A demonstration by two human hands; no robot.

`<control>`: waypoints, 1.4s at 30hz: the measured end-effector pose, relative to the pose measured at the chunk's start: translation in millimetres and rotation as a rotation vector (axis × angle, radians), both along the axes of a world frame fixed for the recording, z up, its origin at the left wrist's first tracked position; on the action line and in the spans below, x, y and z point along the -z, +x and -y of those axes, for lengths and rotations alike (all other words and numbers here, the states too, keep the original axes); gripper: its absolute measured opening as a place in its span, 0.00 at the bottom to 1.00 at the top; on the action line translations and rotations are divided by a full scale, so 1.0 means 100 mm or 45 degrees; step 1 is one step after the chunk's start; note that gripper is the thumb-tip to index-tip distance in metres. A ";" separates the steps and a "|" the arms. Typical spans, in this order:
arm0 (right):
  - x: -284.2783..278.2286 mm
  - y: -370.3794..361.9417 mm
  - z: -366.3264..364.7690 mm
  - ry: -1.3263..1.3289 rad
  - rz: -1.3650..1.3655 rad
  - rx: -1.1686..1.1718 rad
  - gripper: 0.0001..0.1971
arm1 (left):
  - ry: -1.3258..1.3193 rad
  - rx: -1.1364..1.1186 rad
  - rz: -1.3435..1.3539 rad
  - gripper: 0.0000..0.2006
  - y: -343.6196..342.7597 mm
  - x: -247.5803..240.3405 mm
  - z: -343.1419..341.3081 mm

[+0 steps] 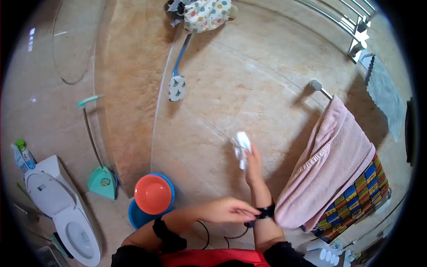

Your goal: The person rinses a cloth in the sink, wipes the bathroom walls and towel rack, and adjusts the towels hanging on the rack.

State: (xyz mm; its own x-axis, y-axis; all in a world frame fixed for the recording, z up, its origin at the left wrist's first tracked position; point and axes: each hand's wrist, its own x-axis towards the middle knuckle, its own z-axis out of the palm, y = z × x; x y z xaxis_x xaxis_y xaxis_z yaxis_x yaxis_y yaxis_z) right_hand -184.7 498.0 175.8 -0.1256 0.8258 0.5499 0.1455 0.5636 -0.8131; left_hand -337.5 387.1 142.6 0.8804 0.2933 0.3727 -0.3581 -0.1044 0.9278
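My right hand (253,165) is raised against the tiled wall, its fingers closed on a crumpled white cloth or wipe (242,146). Whether the cloth is fabric or paper I cannot make out. Across my body reaches my left hand (229,210), fingers stretched out, their tips beside the black wrist strap (265,212) on my right forearm. That hand appears to hold nothing and is slightly blurred. Another black strap (169,236) sits on my left forearm.
To the right, a pink towel (324,169) and a checked cloth (356,196) hang from a rail. An orange basin (153,194) rests over blue ones, lower left. Further left stand a green dustpan (103,182) and a toilet (75,231). A polka-dot bag (207,15) hangs above.
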 end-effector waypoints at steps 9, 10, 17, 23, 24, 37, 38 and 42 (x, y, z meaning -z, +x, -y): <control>0.38 -0.15 0.73 -0.835 -1.150 -0.773 0.24 | -0.745 -1.122 0.330 0.17 -0.18 0.70 -0.12; 0.40 -0.15 0.77 -0.884 -1.158 -0.823 0.24 | -0.736 -1.106 0.373 0.17 -0.12 0.69 -0.14; 0.40 0.09 0.97 -0.961 -1.010 -0.568 0.24 | -0.778 -1.122 0.270 0.11 0.01 0.73 -0.27; 0.44 0.24 1.08 -0.868 -0.925 -0.469 0.22 | -0.928 -1.008 0.608 0.08 0.14 0.70 -0.24; 0.43 0.25 1.10 -0.880 -0.902 -0.438 0.22 | -0.936 -1.040 0.579 0.08 0.16 0.70 -0.24; 0.48 0.35 1.26 -0.375 0.117 0.246 0.26 | -0.483 -1.007 0.250 0.15 0.18 0.69 -0.21; 0.47 0.37 1.25 -0.427 0.031 0.181 0.25 | -0.288 -1.032 0.189 0.18 0.18 0.73 -0.23; 0.38 0.39 1.26 -0.672 -0.458 0.079 0.18 | 0.030 -1.041 0.035 0.23 0.27 0.94 -0.36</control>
State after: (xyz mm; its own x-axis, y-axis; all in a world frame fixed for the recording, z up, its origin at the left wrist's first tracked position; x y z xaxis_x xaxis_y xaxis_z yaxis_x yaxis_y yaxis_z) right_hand -145.4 372.3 137.8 0.0475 0.9967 0.0662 -0.1684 0.0733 -0.9830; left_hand -310.2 423.0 48.5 0.3822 0.8304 0.4053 -0.1832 -0.3619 0.9141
